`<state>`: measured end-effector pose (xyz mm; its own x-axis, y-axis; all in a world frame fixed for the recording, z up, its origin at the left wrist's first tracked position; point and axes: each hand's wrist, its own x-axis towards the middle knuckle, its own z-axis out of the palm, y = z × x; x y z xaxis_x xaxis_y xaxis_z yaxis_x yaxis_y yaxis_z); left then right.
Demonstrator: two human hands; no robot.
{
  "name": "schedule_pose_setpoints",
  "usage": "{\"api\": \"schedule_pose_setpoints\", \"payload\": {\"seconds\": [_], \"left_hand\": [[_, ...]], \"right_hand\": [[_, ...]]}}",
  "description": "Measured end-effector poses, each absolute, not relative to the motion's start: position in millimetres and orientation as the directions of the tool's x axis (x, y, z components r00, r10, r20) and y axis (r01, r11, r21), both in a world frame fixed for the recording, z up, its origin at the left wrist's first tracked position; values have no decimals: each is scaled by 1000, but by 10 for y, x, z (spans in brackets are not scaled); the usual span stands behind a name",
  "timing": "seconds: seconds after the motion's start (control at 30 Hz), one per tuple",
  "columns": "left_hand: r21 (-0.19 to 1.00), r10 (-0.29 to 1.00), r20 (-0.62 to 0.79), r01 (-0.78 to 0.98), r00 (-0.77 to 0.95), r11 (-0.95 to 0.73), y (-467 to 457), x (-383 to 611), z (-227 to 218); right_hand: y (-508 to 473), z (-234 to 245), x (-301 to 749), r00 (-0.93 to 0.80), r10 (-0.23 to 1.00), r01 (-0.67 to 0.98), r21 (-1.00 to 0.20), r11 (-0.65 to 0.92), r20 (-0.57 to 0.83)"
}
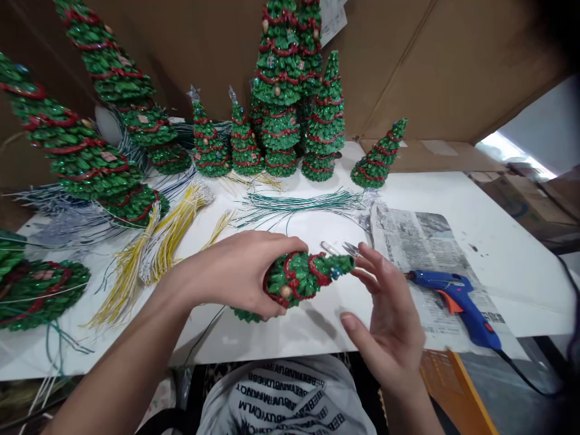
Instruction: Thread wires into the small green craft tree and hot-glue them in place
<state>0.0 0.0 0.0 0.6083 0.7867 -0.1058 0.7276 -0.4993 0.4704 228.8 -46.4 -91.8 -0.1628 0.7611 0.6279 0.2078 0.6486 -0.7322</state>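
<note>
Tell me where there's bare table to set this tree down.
Bare white table lies right of the newspaper, beyond the glue gun. Another patch lies below the tree in the left hand, before the edge. The left side is crowded with trees and yellow wires.

I'm seeing glittery green covering the small Christmas tree (301, 279), with red bands winding around it. Right of it, the hot glue gun (455, 287) is showing blue with an orange trigger, over the newspaper's (403, 241) grey print.
</note>
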Motion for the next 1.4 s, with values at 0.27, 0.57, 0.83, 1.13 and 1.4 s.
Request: {"api": "schedule_pose_setpoints", "payload": {"seconds": [0.27, 0.57, 0.83, 1.13, 1.4], "left_hand": [[594, 641, -344, 688, 686, -417, 61, 70, 167], [690, 944, 328, 673, 36, -265, -336, -362, -324], [721, 997, 68, 692, -23, -33, -778, -447, -715], [775, 952, 172, 632, -253, 28, -882, -293, -722], [908, 855, 412, 214, -314, -359, -915, -26, -691]], "right_hand": [[-394, -776, 2449, -485, 666, 292, -613, 734, 566], [-422, -933, 2537, -337, 779, 321, -713, 623, 529], [-425, -1116, 2556, -373, 856, 437, -746, 502, 357], [-334, -1298, 2563, -419, 796, 556, -570, 605, 436], [-315, -1342, 2606, -457, 761, 587, -487, 647, 461]]}}
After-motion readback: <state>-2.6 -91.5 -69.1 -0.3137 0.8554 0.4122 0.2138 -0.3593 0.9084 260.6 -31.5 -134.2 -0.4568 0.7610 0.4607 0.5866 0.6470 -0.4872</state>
